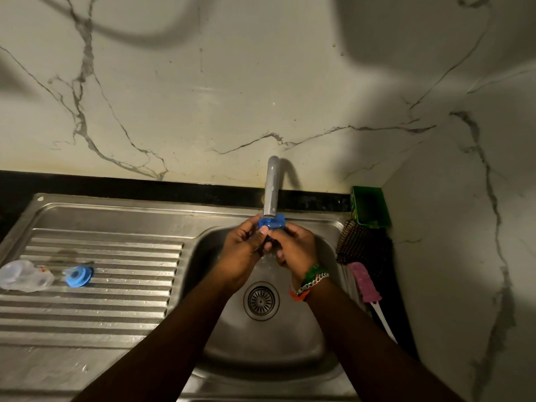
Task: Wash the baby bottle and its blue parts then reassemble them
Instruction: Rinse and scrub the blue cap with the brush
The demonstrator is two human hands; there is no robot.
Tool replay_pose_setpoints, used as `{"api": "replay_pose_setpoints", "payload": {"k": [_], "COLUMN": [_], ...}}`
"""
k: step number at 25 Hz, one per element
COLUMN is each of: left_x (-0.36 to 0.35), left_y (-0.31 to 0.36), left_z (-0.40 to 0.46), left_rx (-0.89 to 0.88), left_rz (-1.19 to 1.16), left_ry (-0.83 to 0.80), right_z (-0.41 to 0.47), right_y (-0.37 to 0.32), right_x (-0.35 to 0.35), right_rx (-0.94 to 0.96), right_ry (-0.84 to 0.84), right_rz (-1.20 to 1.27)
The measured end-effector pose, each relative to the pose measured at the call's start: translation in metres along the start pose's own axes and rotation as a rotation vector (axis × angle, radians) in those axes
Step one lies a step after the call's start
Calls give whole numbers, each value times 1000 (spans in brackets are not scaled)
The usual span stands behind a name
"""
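Observation:
Both my hands are over the round sink basin [220,340], right under the tap spout [271,190]. Between them sits a blue bottle part [272,221]: my left hand [242,250] pinches its left side and my right hand [295,248] grips its right side. Water runs down between my hands. On the ribbed drainboard [101,309] to the left lie the clear baby bottle [24,277] on its side and a second blue part, a round ring [78,275].
A green box [369,207] stands in the back right corner by the marble wall. Beside the sink on the right lie a dark scrubber [352,245] and a pink brush with a white handle [367,285]. The drain strainer [261,300] sits mid-basin.

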State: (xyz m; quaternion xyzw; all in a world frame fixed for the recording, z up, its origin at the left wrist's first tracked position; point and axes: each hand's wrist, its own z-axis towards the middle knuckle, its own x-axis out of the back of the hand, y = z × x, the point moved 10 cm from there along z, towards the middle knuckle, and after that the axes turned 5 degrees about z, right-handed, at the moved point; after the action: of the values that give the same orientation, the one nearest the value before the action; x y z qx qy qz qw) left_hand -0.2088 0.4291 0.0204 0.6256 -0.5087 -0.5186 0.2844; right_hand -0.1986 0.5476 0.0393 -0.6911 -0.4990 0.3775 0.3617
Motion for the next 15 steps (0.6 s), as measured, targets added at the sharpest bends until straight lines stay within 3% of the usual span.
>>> {"api": "replay_pose_setpoints", "payload": {"k": [5, 10, 12, 15], "left_x": [6, 0, 0, -4], "left_y": [-3, -23, -36, -52], "left_z": [0, -7, -8, -15], "left_rx": [19, 139, 240, 428], "left_rz": [-66, -166, -306, -404], "left_ry": [1, 60, 139, 202], "right_z": [-2, 4, -6, -31], "right_y": [-7, -21, -35, -43], "right_x": [-4, 7, 3, -31], "right_rx": [23, 210, 361, 603], "right_ry": [46, 147, 98, -226], "right_rz": [-14, -290, -528, -1149]}}
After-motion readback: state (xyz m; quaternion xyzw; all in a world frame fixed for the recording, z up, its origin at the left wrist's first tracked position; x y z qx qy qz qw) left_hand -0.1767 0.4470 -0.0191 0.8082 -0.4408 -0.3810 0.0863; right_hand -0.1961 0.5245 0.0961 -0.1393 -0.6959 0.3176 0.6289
